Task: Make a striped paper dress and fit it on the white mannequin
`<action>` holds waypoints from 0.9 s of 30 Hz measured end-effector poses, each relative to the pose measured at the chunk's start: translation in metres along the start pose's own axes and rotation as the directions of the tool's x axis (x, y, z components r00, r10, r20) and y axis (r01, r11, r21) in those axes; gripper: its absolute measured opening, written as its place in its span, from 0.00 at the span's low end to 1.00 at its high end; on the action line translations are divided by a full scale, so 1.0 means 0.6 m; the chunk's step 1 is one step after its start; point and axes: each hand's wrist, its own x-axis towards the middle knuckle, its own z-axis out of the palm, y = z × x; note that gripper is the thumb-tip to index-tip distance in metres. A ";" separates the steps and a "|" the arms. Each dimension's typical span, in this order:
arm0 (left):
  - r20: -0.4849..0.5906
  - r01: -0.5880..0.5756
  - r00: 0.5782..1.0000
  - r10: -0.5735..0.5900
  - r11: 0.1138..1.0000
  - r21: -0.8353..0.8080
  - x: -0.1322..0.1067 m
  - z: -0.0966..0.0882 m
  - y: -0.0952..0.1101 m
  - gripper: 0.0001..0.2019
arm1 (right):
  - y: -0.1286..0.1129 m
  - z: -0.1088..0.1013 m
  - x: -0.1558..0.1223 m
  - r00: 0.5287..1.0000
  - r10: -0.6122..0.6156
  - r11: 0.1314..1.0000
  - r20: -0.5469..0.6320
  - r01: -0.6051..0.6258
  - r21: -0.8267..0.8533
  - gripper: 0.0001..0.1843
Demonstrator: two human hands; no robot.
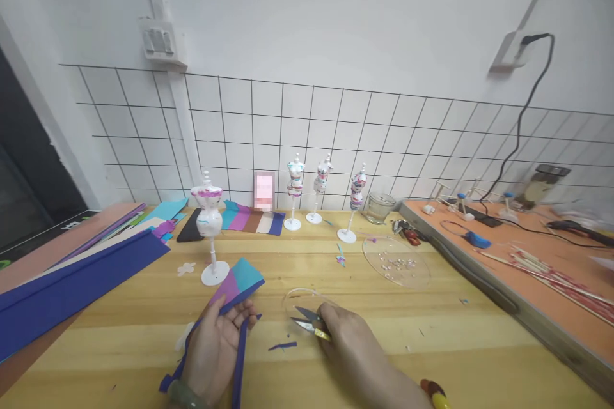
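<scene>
My left hand (213,348) lies palm up on the wooden table (364,332), fingers curled round a stack of coloured felt strips (238,281) in teal, purple and dark blue. A dark blue strip (240,358) hangs down beside the palm. My right hand (355,345) is closed on small thread snips (307,321) whose blades point left and stand apart. A small blue offcut (283,346) lies between the hands. A miniature dress form (209,223) on a white stand rises just behind the felt.
Three more small dress forms (320,195) stand near the tiled wall. A clear dish of beads (396,260), a glass jar (380,207) and felt sheets (71,275) lie around. An orange board (527,268) with sticks sits at right.
</scene>
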 end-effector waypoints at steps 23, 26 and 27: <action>0.006 0.015 1.000 -0.015 0.998 0.059 -0.005 0.006 -0.006 0.10 | 0.195 -0.086 0.036 0.902 0.403 0.859 -0.156 -0.314 0.404 0.07; 0.018 0.021 1.000 -0.022 0.999 0.050 -0.008 0.010 -0.006 0.10 | 0.167 -0.097 0.034 0.888 0.399 0.856 -0.229 -0.272 0.439 0.06; 0.031 0.017 0.999 -0.018 0.999 0.043 -0.009 0.011 -0.007 0.10 | 0.149 -0.098 0.031 0.883 0.395 0.855 -0.252 -0.253 0.452 0.06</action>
